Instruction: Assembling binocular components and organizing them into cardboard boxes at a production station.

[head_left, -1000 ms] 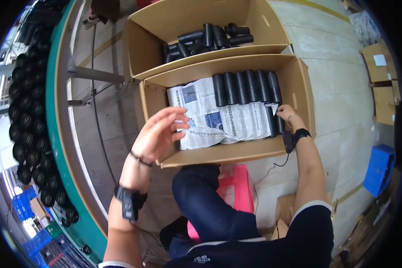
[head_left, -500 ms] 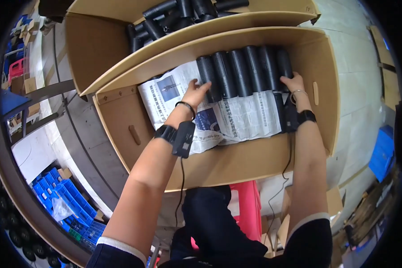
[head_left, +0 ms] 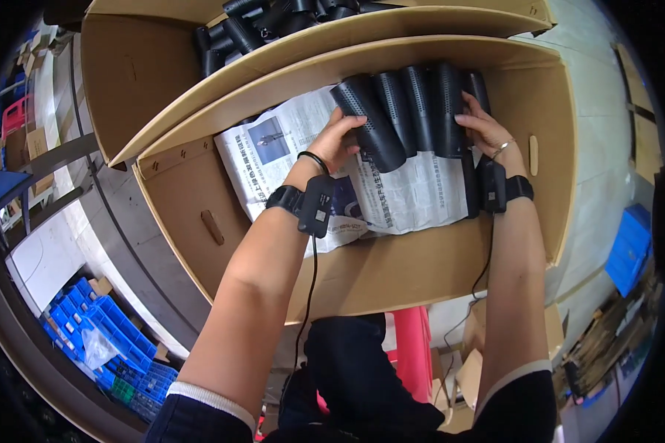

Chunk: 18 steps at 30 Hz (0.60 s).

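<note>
Several black cylinders (head_left: 421, 111) with perforated bands stand side by side, pressed together between my two hands inside a cardboard box (head_left: 177, 184). My left hand (head_left: 336, 140) grips the leftmost cylinder (head_left: 369, 122), which leans with its lower end to the right. At the other end of the row, my right hand (head_left: 484, 129) has its fingers against the side of the rightmost gripped cylinder (head_left: 448, 111). One more black cylinder (head_left: 477, 88) lies behind my right hand, partly hidden by it. Under the row spreads a printed newspaper sheet (head_left: 406, 192).
A second cardboard box (head_left: 118, 81) with jumbled black cylinders (head_left: 244, 33) stands beyond the first. Blue crates (head_left: 118, 332) lie at the lower left, and a pink stool (head_left: 412, 347) is by my legs. Cables hang from both wrist devices (head_left: 318, 207).
Both hands have closed on the ends of the row. The gripped cylinders have shifted away from the rightmost one, and the leftmost has tilted.
</note>
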### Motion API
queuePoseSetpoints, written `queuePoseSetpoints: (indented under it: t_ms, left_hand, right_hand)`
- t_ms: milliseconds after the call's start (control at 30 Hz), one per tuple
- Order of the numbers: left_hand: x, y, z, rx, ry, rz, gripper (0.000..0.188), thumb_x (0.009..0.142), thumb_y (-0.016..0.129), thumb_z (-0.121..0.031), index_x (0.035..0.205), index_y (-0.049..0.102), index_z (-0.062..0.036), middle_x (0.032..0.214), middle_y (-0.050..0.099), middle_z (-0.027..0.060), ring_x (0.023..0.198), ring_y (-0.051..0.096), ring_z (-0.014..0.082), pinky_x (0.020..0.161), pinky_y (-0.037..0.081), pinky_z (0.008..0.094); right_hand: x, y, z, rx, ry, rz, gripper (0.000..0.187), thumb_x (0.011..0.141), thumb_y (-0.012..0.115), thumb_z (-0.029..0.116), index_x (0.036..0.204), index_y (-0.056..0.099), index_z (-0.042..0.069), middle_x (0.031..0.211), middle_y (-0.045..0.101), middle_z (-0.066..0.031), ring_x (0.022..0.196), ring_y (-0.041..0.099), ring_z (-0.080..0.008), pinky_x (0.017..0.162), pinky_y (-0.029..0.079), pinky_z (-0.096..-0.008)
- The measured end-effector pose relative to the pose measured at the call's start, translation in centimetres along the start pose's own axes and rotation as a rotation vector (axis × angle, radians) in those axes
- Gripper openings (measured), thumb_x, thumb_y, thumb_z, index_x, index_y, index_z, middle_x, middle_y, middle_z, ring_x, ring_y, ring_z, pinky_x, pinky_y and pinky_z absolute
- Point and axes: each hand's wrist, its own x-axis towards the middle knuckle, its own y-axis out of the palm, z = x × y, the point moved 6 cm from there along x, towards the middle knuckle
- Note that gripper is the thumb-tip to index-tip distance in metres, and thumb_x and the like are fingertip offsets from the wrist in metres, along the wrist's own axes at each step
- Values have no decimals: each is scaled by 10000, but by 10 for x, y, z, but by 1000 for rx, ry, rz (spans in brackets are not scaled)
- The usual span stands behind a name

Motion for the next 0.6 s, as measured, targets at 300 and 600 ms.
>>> queuePoseSetpoints:
  t_ms: [300,600]
  left_hand:
    - [-3,-30,5,-232,-10,44,818,750,746,-434,1384,348,-104,1344,481,129,1244,453,292,1075,304,490]
    - [-46,-13,8,-202,-145,170,649,761,748,-364,1257,510,-20,1202,601,151,1089,591,291,1005,431,462]
  right_hand:
    - [1,96,-4,-215,-176,39,1066,616,826,158,1486,221,44,1415,410,-124,1309,387,-233,1105,266,-318]
    - [-5,133,-30,63,-13,284,1194,605,857,228,1521,99,116,1517,233,-121,1408,207,-259,1146,188,-352]
